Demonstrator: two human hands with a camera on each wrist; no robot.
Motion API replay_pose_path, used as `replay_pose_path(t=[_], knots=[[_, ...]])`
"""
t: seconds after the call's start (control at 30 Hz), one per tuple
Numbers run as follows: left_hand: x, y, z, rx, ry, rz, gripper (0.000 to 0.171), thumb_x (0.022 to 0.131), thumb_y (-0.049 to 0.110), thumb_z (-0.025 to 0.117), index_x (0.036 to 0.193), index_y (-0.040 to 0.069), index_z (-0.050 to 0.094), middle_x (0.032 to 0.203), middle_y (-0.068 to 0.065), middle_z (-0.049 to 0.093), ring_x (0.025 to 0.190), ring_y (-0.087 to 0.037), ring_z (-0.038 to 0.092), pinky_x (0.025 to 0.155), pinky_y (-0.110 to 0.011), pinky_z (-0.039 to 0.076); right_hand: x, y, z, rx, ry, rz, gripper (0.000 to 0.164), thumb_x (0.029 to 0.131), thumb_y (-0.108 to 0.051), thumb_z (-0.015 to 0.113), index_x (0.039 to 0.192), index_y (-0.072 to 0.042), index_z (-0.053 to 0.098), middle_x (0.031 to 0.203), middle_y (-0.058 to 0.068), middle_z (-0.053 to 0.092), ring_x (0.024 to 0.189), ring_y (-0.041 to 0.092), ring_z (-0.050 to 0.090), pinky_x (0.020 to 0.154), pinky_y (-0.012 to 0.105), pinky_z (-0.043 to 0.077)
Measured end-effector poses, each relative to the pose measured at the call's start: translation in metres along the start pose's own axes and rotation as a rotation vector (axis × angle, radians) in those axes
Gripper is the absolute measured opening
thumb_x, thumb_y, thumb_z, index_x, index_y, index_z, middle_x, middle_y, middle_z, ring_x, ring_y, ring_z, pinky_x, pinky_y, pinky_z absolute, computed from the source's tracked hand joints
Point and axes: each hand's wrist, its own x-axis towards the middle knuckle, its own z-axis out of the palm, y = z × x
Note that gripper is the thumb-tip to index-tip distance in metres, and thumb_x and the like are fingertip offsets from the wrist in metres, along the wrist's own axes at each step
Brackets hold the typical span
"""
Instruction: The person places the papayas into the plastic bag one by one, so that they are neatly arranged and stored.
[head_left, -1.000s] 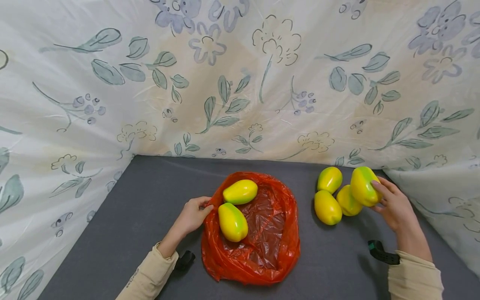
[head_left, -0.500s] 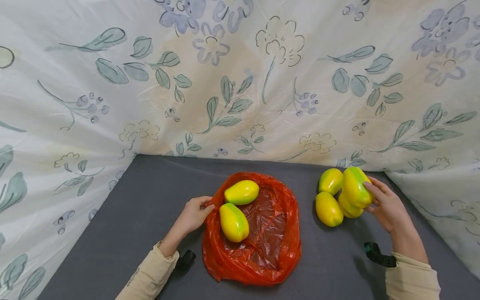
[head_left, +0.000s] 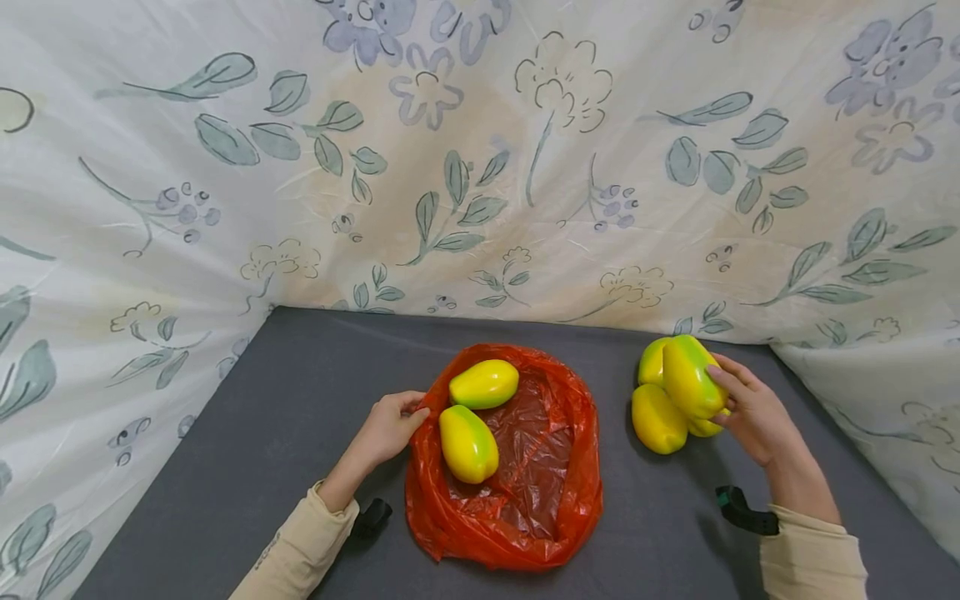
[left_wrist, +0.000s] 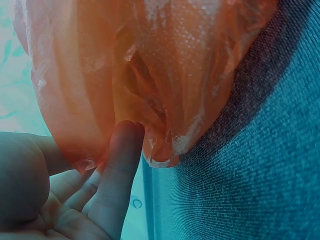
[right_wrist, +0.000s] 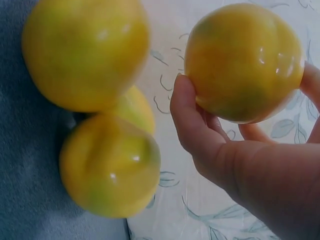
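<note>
My left hand (head_left: 388,429) pinches the left rim of a red plastic bag (head_left: 577,467), which stands with its mouth wide and its edge rolled down. Inside lie two yellow-green papayas, one at the back (head_left: 483,384) and one in front (head_left: 468,446). In the left wrist view, thumb and fingers meet on the thin plastic (left_wrist: 165,65). My right hand (head_left: 757,417) holds another papaya (head_left: 692,379) between thumb and fingers, raised over the other fruit. In the right wrist view that papaya (right_wrist: 245,62) shows apart from the others. Under it, a papaya (head_left: 705,427) is mostly hidden.
Two more papayas, one in front (head_left: 660,419) and one behind (head_left: 652,362), rest on the dark grey table (head_left: 285,442) right of the bag. A flowered cloth (head_left: 450,208) rises along the back and sides. A dark wrist strap (head_left: 746,512) juts out by the right sleeve.
My right hand has carried its papaya leftward, so it now overlaps the back papaya and hides more of the one under it. My left hand keeps its hold on the bag's rim.
</note>
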Motion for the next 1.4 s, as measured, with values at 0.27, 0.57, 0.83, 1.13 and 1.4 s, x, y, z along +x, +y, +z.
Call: replay_pose_path(t=[0.27,0.57,0.83,1.13,1.4], knots=[[0.0,0.001,0.0,0.004,-0.001,0.002,0.023,0.09,0.004,0.064,0.113,-0.001,0.067,0.089,-0.004,0.068,0.078,-0.019,0.065,0.066,-0.033,0.053,0.003,0.0,0.016,-0.063,-0.056,0.027,0.074,0.1,-0.042,0.045,0.154,-0.011,0.006,0.132,0.002,0.029,0.103,0.014,0.044,0.078,0.03,0.047],[0.0,0.002,0.0,0.004,-0.002,-0.005,0.023,0.09,0.004,0.064,0.112,-0.001,0.067,0.09,-0.004,0.067,0.079,-0.02,0.066,0.066,-0.034,0.053,0.0,-0.007,0.032,-0.073,-0.095,0.025,0.07,0.1,-0.04,0.045,0.153,-0.011,0.01,0.135,0.008,0.027,0.102,0.015,0.047,0.081,0.032,0.048],[-0.001,0.002,-0.001,0.003,-0.005,-0.007,0.024,0.091,0.004,0.063,0.113,-0.001,0.067,0.092,-0.005,0.068,0.079,-0.02,0.065,0.066,-0.033,0.052,-0.005,-0.011,0.04,-0.109,-0.116,0.011,0.062,0.101,-0.04,0.044,0.15,-0.015,0.016,0.135,0.009,0.027,0.104,0.018,0.045,0.082,0.034,0.045],[-0.001,0.001,-0.001,-0.01,-0.005,-0.008,0.023,0.091,0.004,0.063,0.113,-0.001,0.067,0.089,-0.004,0.068,0.077,-0.018,0.066,0.064,-0.032,0.052,-0.005,-0.01,0.061,-0.113,-0.192,0.025,0.062,0.102,-0.036,0.042,0.151,-0.011,0.012,0.14,0.016,0.022,0.103,0.018,0.047,0.082,0.036,0.045],[0.0,0.002,-0.002,-0.01,-0.006,-0.01,0.023,0.091,0.004,0.063,0.113,-0.001,0.067,0.09,-0.004,0.067,0.077,-0.018,0.065,0.064,-0.032,0.052,-0.008,-0.007,0.076,-0.112,-0.259,-0.003,0.057,0.103,-0.031,0.043,0.149,-0.008,0.019,0.138,0.021,0.028,0.103,0.023,0.052,0.083,0.039,0.048]])
